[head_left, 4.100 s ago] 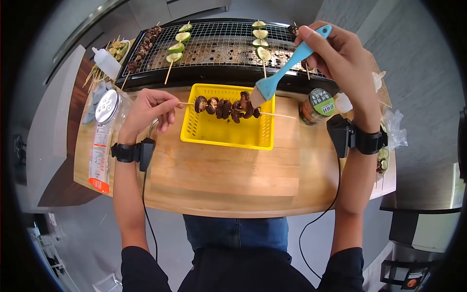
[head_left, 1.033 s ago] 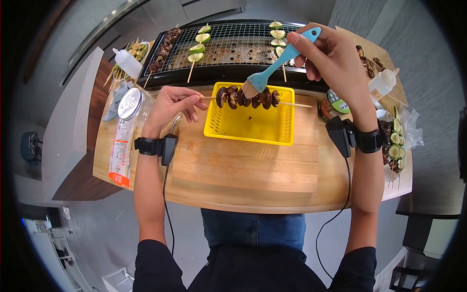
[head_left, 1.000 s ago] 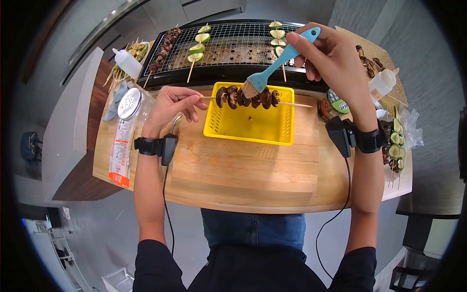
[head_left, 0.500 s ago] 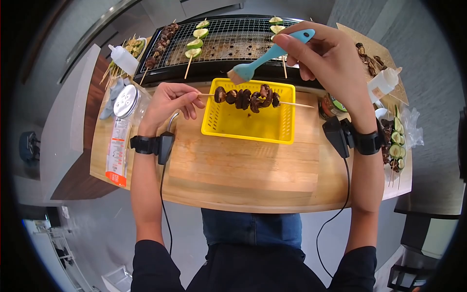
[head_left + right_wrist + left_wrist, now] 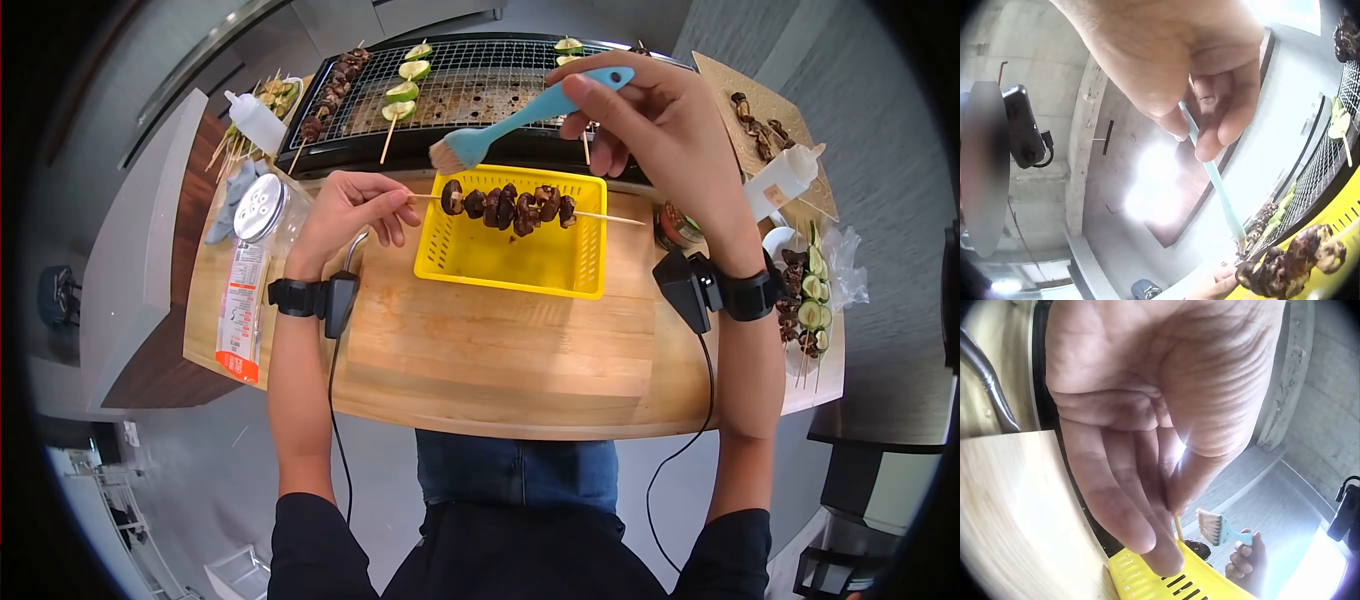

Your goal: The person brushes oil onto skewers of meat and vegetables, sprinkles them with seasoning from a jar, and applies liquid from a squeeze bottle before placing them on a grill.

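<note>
My left hand pinches the stick end of a skewer of dark brown mushrooms, held level over a yellow plastic basket. In the left wrist view, thumb and fingers meet on the thin stick. Between thumb and fingers, my right hand holds the handle of a light blue basting brush. Its pale bristles point left, above the skewer's left end and apart from the mushrooms. The right wrist view shows the brush handle reaching down from the fingertips.
Behind the basket stands a grill bearing skewers of mushrooms and green slices. At left are a squeeze bottle and a shaker jar. At right, another squeeze bottle, a seasoning jar and more skewers crowd the table edge.
The brush has lifted off the mushrooms and swung left, past the skewer's left end, with the right hand shifting slightly left. The left hand keeps its pinch; the mushrooms show a different side.
</note>
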### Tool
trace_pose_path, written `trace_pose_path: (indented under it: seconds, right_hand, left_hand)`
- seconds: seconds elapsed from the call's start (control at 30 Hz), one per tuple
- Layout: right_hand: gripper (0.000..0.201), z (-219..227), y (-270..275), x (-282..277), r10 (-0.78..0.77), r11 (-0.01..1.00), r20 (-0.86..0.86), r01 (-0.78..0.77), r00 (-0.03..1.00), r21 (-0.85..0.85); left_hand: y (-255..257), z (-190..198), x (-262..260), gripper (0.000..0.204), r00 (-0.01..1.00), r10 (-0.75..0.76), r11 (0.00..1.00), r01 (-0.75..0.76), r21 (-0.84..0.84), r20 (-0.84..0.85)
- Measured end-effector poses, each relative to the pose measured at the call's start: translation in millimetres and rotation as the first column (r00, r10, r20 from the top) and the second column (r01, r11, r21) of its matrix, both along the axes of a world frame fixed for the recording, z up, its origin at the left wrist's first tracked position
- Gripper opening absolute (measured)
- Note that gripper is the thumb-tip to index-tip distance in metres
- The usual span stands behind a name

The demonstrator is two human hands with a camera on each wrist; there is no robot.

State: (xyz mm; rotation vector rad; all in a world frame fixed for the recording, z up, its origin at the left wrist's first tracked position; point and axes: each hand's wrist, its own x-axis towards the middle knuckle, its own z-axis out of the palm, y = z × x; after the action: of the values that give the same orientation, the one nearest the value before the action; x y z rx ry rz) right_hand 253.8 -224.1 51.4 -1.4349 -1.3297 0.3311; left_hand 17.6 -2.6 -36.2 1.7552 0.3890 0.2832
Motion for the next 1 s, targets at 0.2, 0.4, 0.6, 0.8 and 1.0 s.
trace_pose_path:
  seconds: [0.2, 0.4, 0.6, 0.8, 1.0]
  right_hand:
    - [0.023, 2.5, -2.9, 0.1, -0.040, 0.996, 0.053, 0.044, 0.998, -0.082]
    - [0.024, 3.1, -1.8, -3.0, -0.001, 0.999, -0.054, -0.002, 0.999, -0.051]
    - [0.023, 4.5, -5.4, -0.2, -0.011, 0.999, -0.042, 0.009, 0.999, -0.053]
    - [0.024, -15.1, -21.3, -6.6, -0.034, 0.992, -0.249, 0.003, 0.968, -0.123]
    - [0.024, -47.7, -43.3, -10.7, -0.097, 0.995, -0.437, 0.089, 0.894, -0.040]
  left_hand:
    - [0.2, -0.1, 0.3, 0.021, 1.000, -0.002, 1.000, 0.002, -0.002, -0.003]
    - [-0.2, -0.7, 0.1, 0.022, 1.000, 0.004, 1.000, -0.004, 0.010, -0.006]
    - [2.4, -1.1, -0.1, 0.021, 1.000, -0.010, 1.000, 0.010, -0.029, -0.004]
    - [1.6, 1.0, -0.7, 0.021, 1.000, 0.004, 1.000, -0.004, -0.020, 0.008]
    - [-5.2, 6.1, -1.5, 0.019, 1.000, 0.002, 0.997, -0.003, -0.072, -0.012]
